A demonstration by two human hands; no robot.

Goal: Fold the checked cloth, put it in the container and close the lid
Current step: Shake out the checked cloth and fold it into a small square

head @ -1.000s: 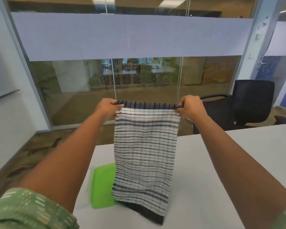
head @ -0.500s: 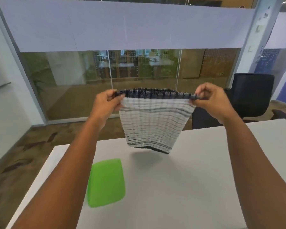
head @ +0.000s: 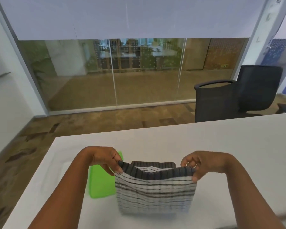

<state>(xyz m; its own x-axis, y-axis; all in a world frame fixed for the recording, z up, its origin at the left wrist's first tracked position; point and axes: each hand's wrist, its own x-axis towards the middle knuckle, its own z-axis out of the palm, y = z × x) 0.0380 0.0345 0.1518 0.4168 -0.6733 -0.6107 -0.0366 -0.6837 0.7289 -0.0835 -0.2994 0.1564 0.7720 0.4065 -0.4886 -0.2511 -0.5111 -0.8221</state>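
The checked cloth [head: 153, 194], white with dark lines and a dark border, lies doubled over on the white table [head: 221, 146], its near layer held up by the top edge. My left hand [head: 106, 158] pinches the cloth's top left corner. My right hand [head: 196, 164] pinches the top right corner. The dark far border shows behind the held edge. A bright green flat lid [head: 101, 184] lies on the table just left of the cloth, partly behind my left hand. No container body is visible.
A black office chair [head: 238, 93] stands beyond the table's far edge at the right. A glass wall [head: 116, 71] runs behind. The table's left edge drops to a brown patterned floor [head: 23, 154].
Both hands came down from chest height to the table with the cloth. The hanging cloth swung away and now lies doubled on the table beside the green lid.
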